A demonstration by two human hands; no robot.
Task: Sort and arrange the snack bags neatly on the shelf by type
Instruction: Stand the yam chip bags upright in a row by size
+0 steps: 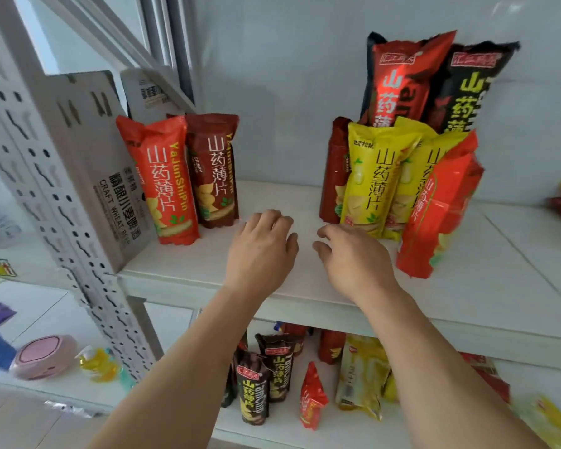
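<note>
On the white shelf (272, 196) an orange-red bag (162, 183) and a dark red bag (215, 170) stand upright at the left. At the right stands a cluster: two yellow bags (373, 179), a dark red bag (332, 176) behind them, a tilted bright red bag (434, 215) in front, and a tall red bag (399, 79) and black bag (467, 89) at the back. My left hand (259, 251) and my right hand (353, 257) hover over the bare middle of the shelf, fingers apart, holding nothing.
A perforated grey upright (46, 176) and a beer carton (120, 202) bound the left end. On the shelf below are several mixed bags: black (253, 384), small red (311, 396), yellow (360, 374). Left lie a pink case (42, 356) and oddments.
</note>
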